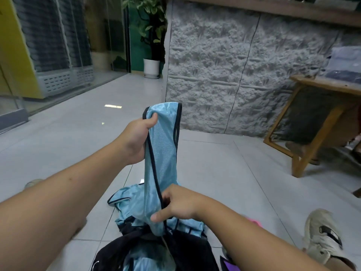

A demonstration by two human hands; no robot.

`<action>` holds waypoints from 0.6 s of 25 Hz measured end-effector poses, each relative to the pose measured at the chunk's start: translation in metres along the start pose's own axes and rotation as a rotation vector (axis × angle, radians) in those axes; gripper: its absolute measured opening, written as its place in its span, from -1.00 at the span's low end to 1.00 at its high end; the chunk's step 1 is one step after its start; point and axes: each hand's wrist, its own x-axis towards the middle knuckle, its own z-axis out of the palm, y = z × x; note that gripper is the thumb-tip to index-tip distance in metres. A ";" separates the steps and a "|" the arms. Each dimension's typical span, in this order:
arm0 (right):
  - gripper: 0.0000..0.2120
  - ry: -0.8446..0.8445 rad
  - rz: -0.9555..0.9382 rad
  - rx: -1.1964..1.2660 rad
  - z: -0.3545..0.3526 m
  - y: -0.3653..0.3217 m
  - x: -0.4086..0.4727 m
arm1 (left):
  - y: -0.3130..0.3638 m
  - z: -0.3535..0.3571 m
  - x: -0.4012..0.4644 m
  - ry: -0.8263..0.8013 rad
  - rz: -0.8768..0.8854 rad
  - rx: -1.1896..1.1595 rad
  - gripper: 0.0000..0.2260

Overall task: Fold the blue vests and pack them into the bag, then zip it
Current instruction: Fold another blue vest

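A light blue vest with dark piping hangs stretched upright in the middle of the head view. My left hand grips its upper end, thumb over the fabric. My right hand pinches the lower part of the same vest. More blue vests lie crumpled on the floor behind it. A black bag sits open at the bottom of the frame, with blue fabric inside it. The held vest's lower end dips toward the bag's mouth.
A pale tiled floor stretches all around. A wooden bench stands at the right by the grey textured wall. My shoe is at the lower right. A potted plant and glass partitions stand far back left.
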 end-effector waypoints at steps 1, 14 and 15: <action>-0.74 0.009 0.000 0.043 -0.001 -0.005 -0.003 | 0.007 0.000 -0.004 -0.009 -0.004 -0.010 -0.67; -0.79 0.698 0.248 0.566 -0.037 -0.004 -0.002 | 0.074 0.002 -0.028 -0.115 0.025 -0.105 -0.66; -0.63 0.769 0.228 0.475 -0.041 -0.007 -0.004 | 0.076 0.005 -0.027 -0.134 0.021 -0.099 -0.65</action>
